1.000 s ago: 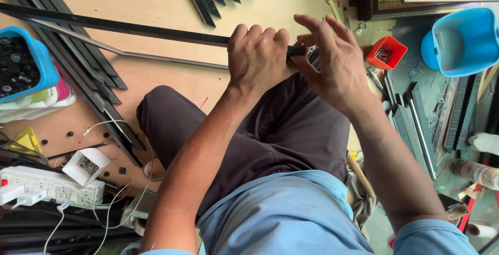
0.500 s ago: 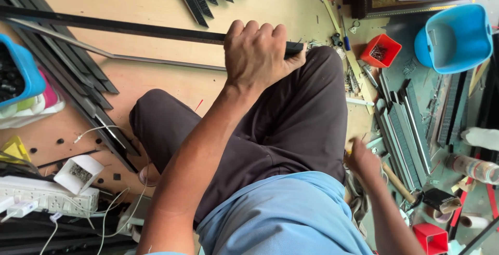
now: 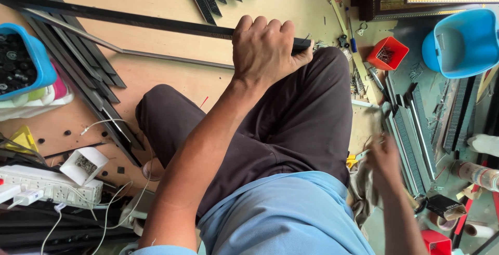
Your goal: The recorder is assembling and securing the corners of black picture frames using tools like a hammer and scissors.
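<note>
**Left hand pinning a black moulding strip while the right works low at the side**

The person is sitting over a plywood table (image 3: 156, 5), knees drawn up, and the left hand (image 3: 262, 50) is closing its grip fully around a long black moulding strip (image 3: 114, 18), fingers curled over the top and thumb underneath. Holding it near its right end, just above the knee, is probably steadying that end, while the rest of the length is running leftward across the table, well clear of the hand. Only a short stub of the strip is showing past the knuckles.

The right hand (image 3: 384, 164) is reaching down beside the thigh, near a stack of dark moulding lengths (image 3: 410, 146). It is blurred, so whether its grip is closed on anything cannot be told. A red tray of small fasteners (image 3: 387, 53) is sitting near the strip's end, with a blue plastic tub (image 3: 462, 42) beyond it.
</note>
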